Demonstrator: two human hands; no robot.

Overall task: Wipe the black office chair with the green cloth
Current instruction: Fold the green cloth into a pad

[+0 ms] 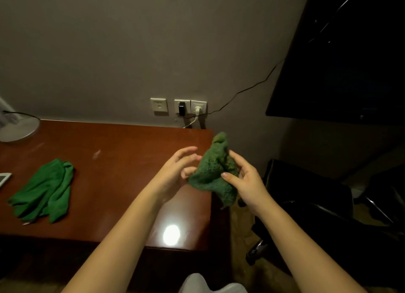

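Two bare forearms (114, 238) are reaching out from the near edge over the brown worktop (109, 143). The right grip (245, 178) is grasping the bunched green cloth (212, 172), its thumb pressing the front, holding it in the air above the worktop's right edge. The left grip (175, 172) is hanging released, fingers spread, fingertips just beside the cloth. The black office chair (306, 189) is standing to the right, apart from the cloth. A second green cloth (43, 191) is lying on the worktop's left.
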